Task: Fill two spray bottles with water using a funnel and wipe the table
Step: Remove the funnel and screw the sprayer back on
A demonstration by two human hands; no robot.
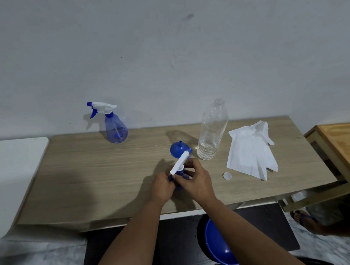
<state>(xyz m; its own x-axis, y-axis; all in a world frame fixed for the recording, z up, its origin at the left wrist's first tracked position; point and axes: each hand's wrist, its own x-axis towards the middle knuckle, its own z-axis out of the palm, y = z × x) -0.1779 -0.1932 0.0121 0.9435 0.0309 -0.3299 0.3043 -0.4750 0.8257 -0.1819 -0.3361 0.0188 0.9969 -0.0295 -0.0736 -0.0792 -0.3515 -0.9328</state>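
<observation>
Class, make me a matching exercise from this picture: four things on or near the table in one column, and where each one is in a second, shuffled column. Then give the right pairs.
Things:
1. spray bottle with its head on
2. water bottle
3. bottle cap
4. blue funnel

Places:
A. lying loose on the table, beside the tissues
B. just behind the two hands, left of the water bottle
C. standing alone at the back left of the table
D. standing open, without a cap, left of the tissues

Pairs: 1-C, 2-D, 3-A, 4-B
</observation>
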